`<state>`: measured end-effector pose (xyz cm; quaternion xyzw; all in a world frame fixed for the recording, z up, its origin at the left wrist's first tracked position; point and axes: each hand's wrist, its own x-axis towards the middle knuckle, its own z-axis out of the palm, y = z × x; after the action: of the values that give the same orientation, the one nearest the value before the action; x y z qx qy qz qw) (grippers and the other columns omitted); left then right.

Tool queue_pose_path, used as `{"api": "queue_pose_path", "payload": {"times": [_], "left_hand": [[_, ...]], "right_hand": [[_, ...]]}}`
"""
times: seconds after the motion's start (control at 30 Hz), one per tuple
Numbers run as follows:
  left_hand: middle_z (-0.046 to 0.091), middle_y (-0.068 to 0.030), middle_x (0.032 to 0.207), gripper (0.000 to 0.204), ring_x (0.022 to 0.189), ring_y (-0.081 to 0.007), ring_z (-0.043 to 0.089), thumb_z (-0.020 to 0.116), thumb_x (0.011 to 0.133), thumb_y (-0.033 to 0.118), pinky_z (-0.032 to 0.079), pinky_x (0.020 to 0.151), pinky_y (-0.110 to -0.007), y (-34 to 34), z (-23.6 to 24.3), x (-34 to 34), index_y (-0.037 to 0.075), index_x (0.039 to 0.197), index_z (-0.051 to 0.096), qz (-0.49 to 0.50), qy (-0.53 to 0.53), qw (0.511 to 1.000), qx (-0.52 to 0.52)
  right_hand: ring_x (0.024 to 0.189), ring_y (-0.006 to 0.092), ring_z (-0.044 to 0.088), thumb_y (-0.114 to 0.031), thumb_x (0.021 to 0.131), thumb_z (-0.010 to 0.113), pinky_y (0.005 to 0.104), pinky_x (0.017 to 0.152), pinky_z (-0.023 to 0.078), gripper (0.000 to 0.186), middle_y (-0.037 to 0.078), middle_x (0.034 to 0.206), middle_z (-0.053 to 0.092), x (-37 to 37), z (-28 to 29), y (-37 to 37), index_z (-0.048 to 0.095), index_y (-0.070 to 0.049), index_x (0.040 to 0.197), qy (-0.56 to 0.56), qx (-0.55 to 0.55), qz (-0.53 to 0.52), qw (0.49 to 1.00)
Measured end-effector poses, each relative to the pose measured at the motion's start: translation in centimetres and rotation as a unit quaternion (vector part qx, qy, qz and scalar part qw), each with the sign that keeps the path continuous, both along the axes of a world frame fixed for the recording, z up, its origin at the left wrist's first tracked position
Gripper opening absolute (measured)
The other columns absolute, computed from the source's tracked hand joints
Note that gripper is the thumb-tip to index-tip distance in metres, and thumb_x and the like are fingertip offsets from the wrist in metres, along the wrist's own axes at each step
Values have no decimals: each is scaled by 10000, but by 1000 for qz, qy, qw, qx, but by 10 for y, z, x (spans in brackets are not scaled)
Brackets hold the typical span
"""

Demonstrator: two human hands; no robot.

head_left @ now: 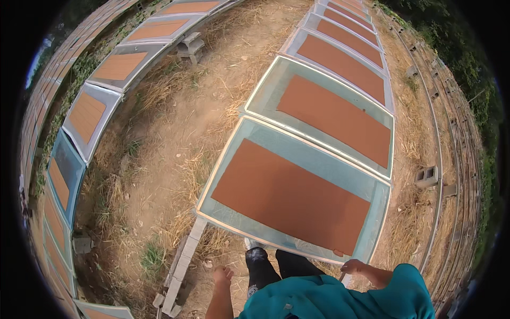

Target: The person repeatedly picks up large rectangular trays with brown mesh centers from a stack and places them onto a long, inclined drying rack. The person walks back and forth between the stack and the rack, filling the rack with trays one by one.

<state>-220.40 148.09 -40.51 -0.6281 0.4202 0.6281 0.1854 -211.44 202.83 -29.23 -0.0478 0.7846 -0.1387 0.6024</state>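
Observation:
Right in front of me lies a mesh screen (380,212) with a pale frame, and on it a large reddish-brown sheet (292,199). At the sheet's near right corner is a small torn or folded bit (338,253). My right hand (355,267) is beside the screen's near right edge, fingers bent together; whether they grip anything is hidden. My left hand (223,274) hangs over the ground, left of my legs, holding nothing, its fingers loosely apart. Just beyond, a second framed screen (260,95) carries another brown sheet (337,117).
More screens with brown sheets (340,58) run away in a row. To the left, another row (85,114) curves past, propped on concrete blocks (190,47). A narrow rail (186,255) sticks out near my left hand. Dry grass and dirt (175,154) separate the rows; a block (426,176) sits right.

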Motion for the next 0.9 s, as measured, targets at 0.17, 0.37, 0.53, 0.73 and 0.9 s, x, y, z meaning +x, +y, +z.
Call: {"api": "queue_pose_path", "payload": {"times": [0.17,0.37,0.53,0.73,0.9], "left_hand": [[466,-114,821,113,788,-262,546,443,761,78,514,620,-399,-44,80,116,-3,839,461,224,28,968,-107],[461,-99,768,107,636,-215,517,428,765,43,496,543,-352,29,139,313,-10,850,464,477,-21,860,-181],[467,-128,667,177,441,-185,422,442,769,36,347,377,-329,172,90,454,3,943,425,694,-24,710,-119],[463,-142,710,87,498,-222,436,444,793,37,363,409,-339,264,121,464,-1,864,475,790,-201,578,29],[482,-157,817,158,608,-245,495,429,806,39,410,468,-359,270,80,518,-15,951,462,833,-182,513,104]], "right_hand": [[844,273,561,-258,816,452,352,714,440,274,129,888,597,-116,-74,-6,623,-54,880,170,-64,-241,953],[604,174,549,-164,780,510,314,483,421,175,49,689,577,-226,-71,-207,616,-45,854,117,-111,-9,987],[583,165,546,-183,772,519,285,462,402,214,71,705,585,-181,-45,-379,610,-21,880,68,-148,145,976],[638,159,583,-226,777,525,312,535,442,290,98,754,608,-73,-57,-543,606,-22,966,79,-202,447,868],[618,184,593,-265,763,512,315,546,458,302,104,780,634,72,16,-637,619,-28,918,39,-92,605,790]]}}
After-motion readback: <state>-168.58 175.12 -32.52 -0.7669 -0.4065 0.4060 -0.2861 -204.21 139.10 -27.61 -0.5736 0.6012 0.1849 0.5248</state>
